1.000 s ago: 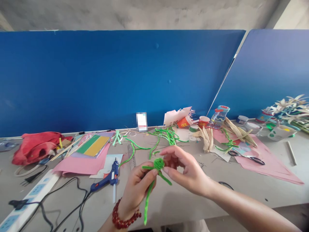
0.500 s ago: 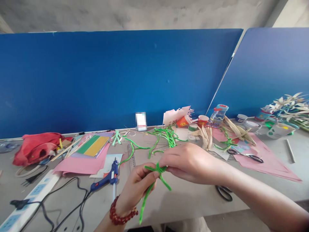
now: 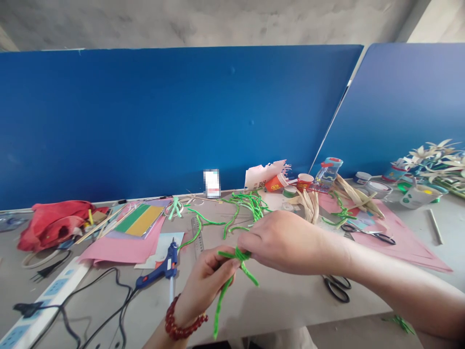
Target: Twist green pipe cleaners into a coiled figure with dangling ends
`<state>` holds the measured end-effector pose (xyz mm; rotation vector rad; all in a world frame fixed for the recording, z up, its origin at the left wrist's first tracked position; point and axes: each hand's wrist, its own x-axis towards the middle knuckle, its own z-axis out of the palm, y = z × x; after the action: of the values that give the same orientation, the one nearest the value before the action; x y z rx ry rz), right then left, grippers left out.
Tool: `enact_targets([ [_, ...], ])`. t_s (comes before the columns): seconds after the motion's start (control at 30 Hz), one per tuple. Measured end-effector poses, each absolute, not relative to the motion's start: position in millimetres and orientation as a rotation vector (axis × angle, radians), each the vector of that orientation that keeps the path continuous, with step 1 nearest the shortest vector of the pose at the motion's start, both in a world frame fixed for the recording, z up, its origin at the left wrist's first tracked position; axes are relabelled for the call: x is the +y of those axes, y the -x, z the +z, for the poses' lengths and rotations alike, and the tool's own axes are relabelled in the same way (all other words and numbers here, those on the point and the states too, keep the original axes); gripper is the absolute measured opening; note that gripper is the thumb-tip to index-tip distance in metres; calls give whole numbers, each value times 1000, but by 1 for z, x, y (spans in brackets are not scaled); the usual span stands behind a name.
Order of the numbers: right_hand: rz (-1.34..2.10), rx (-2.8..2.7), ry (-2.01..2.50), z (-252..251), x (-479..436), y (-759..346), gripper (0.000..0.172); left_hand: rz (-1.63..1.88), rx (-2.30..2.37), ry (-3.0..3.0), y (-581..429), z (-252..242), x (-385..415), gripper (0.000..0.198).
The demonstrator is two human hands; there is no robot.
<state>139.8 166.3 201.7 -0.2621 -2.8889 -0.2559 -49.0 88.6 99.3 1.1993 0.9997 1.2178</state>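
Between thumb and fingers, my left hand [image 3: 212, 271] pinches a small bundle of green pipe cleaners [image 3: 250, 275], wound together at the middle with loose ends sticking out and one long end hanging down. My right hand [image 3: 278, 241] has its fingers closed on the wound part from the right; its fingertips partly hide the bundle. Behind my hands lies a tangled heap of green pipe cleaners [image 3: 254, 204]. A pair of black-handled scissors [image 3: 337, 289] lies partly covered by my right forearm.
A blue glue gun [image 3: 163, 269] and a clear ruler [image 3: 197, 237] lie left of my hands. Further left are a white power strip [image 3: 47, 303] with cables and pink paper [image 3: 123, 249]. Dried husks [image 3: 308, 206], paper cups [image 3: 305, 181] and a second pair of scissors [image 3: 378, 235] lie to the right.
My right hand has turned slightly and its fingers are curled tighter against the green bundle. The hanging end has swung a little to the right. My left hand stays in place.
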Motion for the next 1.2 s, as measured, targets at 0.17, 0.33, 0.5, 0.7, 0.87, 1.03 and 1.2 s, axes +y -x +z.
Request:
enact_targets([
  [0.17,-268,-2961,239,206,169,-139,21,1194,1027,-1285,52,97,88,40],
  [0.33,-166,-2933,190,205,172,-139,18,1204,1030,-1276,51,96,88,39],
  [0.5,-63,-2924,196,204,175,-139,16,1209,1011,-1204,50,98,88,41],
  [0.7,340,-2843,180,209,181,-141,12,1199,846,-980,51,99,92,41],
  [0.87,732,-2669,219,197,186,-143,8,1191,668,-913,51,92,97,31],
  [1.03,1215,-2369,311,170,191,-142,17,1237,644,-877,53,83,100,31],
  [1.2,1534,-1983,448,134,189,-138,25,1312,699,-882,57,75,107,34],
])
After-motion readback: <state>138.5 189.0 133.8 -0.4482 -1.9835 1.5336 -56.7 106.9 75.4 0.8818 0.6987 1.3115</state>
